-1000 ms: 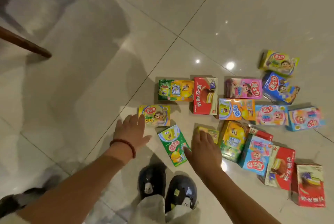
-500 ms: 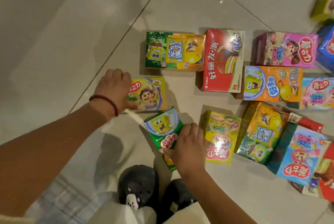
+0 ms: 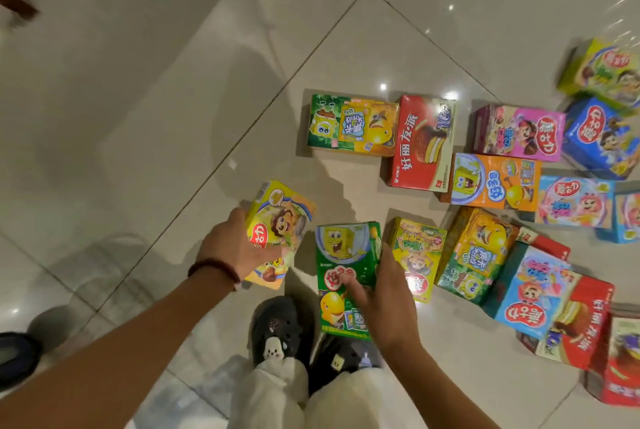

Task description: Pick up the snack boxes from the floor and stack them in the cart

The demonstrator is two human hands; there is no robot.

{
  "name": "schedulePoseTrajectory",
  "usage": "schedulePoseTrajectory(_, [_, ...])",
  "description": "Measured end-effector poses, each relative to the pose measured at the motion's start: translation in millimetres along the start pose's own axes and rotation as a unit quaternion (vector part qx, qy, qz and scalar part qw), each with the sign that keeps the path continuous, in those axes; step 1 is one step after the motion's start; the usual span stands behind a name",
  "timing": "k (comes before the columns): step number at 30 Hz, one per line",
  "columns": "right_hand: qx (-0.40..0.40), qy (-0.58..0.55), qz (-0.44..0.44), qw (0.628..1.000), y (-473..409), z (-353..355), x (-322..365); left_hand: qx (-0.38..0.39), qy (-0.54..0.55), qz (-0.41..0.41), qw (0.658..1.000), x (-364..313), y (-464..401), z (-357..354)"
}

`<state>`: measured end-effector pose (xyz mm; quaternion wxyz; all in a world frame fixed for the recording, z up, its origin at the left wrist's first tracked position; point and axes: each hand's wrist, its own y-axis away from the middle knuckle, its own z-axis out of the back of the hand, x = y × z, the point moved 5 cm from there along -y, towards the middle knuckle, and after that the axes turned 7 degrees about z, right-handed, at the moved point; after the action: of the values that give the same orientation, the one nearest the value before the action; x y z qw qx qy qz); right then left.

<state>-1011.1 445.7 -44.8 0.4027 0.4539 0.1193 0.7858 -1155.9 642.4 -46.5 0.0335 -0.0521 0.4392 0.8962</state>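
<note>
The left hand [image 3: 232,248] grips a yellow snack box [image 3: 280,231], its fingers curled round the box's near edge, above the tiled floor [image 3: 173,116]. Just right, the right hand [image 3: 384,293] pinches a green SpongeBob snack box [image 3: 343,272] above dark clogs [image 3: 277,331]. Further right, more snack boxes lie scattered on the floor, among them a red pie box [image 3: 420,144] and an orange SpongeBob box [image 3: 493,182].

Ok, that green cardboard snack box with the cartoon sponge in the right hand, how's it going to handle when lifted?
The green cardboard snack box keeps flat faces and square corners under the right hand, so probably stiff. Its print looks glossy, so it may be a little slippery. One hand's fingers raise one end, so it is likely light.
</note>
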Motion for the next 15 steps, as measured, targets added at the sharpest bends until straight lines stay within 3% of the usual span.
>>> schedulePoseTrajectory(6, [-0.006,-0.032,0.053,0.998,28.7,70.1,79.3,0.004,0.254,0.044,0.966,2.5,82.4,67.2])
schedulePoseTrajectory(15, [0.011,-0.055,0.179,0.982,75.9,179.7,260.0,-0.077,0.434,0.029,0.897,-13.3,222.6,224.1])
